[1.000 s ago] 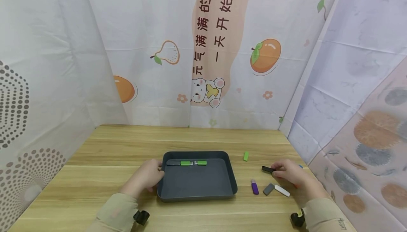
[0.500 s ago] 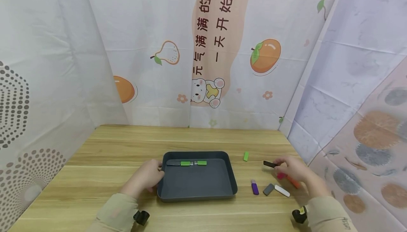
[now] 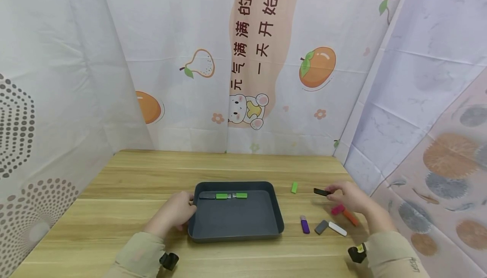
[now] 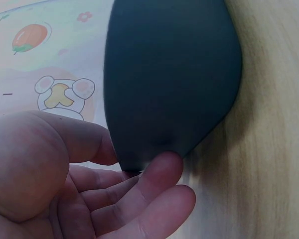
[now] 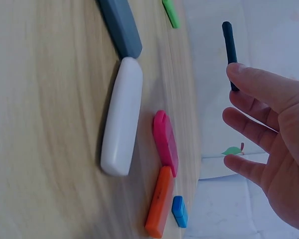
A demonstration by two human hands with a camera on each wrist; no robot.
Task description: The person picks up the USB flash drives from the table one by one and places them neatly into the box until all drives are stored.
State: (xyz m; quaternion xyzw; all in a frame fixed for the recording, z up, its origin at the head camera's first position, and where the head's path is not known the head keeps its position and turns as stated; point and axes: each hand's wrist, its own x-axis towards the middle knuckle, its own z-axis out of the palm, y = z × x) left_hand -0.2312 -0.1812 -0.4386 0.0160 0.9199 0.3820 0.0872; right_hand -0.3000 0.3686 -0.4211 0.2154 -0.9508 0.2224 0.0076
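My left hand (image 3: pixel 176 210) grips the left rim of a dark grey tray (image 3: pixel 237 221). The left wrist view shows the thumb over the edge of the tray wall (image 4: pixel 172 74) and fingers against its outer side. In the tray, a dark grey USB flash drive (image 3: pixel 207 195) and two green ones (image 3: pixel 221 196) lie in a row along the back; clear or metal plugs show between the green ones. My right hand (image 3: pixel 350 197) pinches one end of a slim black USB flash drive (image 5: pixel 230 42) between thumb and index finger, raised over the table, its other fingers loosely bent.
Right of the tray, a green flash drive (image 3: pixel 294 187), a purple one (image 3: pixel 305 224), a grey one (image 3: pixel 321 227) and a white one (image 3: pixel 337 228) lie on the wooden table (image 3: pixel 152 172). Pink (image 3: pixel 337 209), orange (image 3: pixel 350 217) and blue (image 5: pixel 179 211) ones lie farther right.
My right hand has lifted the black flash drive off the table and moved slightly up and away, uncovering the pink and orange drives. Left hand and tray have stayed still.
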